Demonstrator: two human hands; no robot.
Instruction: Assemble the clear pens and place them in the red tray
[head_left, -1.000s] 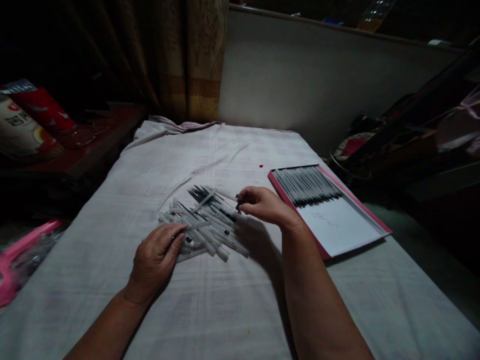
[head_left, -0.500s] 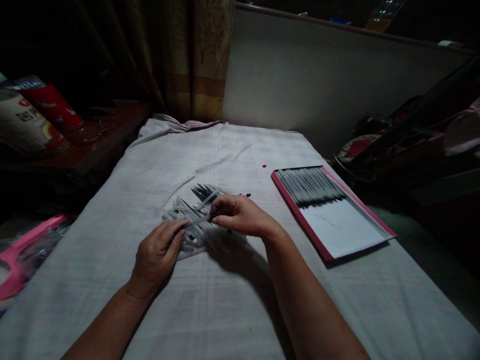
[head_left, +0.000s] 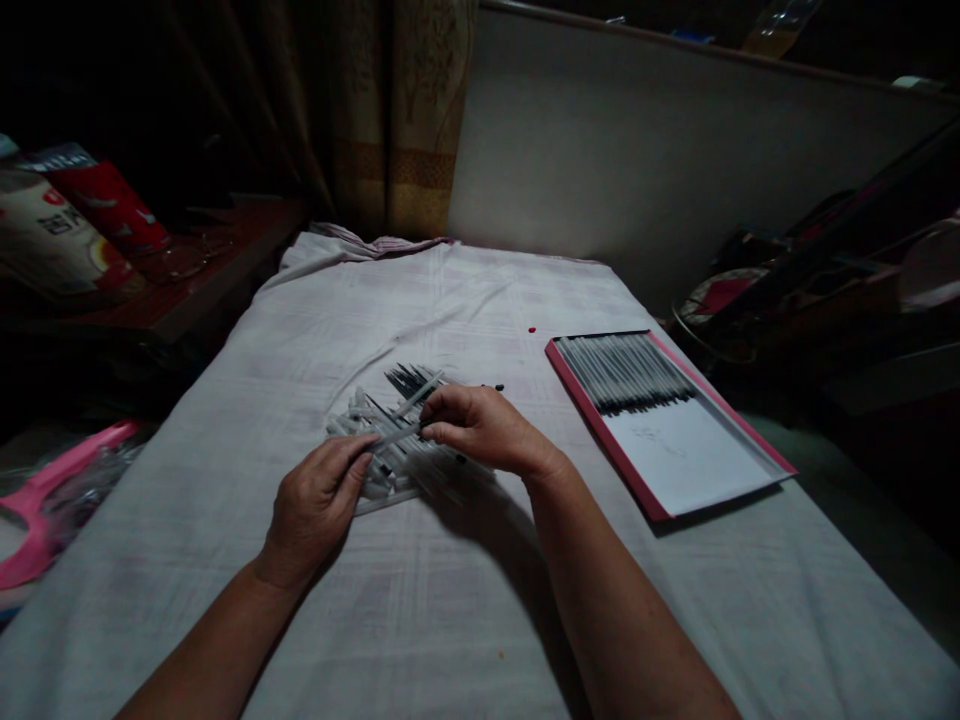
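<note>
I pinched a pale pen (head_left: 397, 438) just left of the frame's centre, my left hand (head_left: 319, 500) gripping one end between thumb and fingers. My right hand (head_left: 484, 425) had its thumb and fingertips drawn together on the other end. Right beneath lay a loose pile of pens (head_left: 390, 480), dark tips toward the top. At the frame's right, a pink-edged box (head_left: 611, 445) held a neat row of pens (head_left: 626, 370). A small red bit (head_left: 532, 330) sat on the white cloth (head_left: 442, 610), near the box's upper left corner. A brown curtain (head_left: 424, 110) hung at upper centre.
</note>
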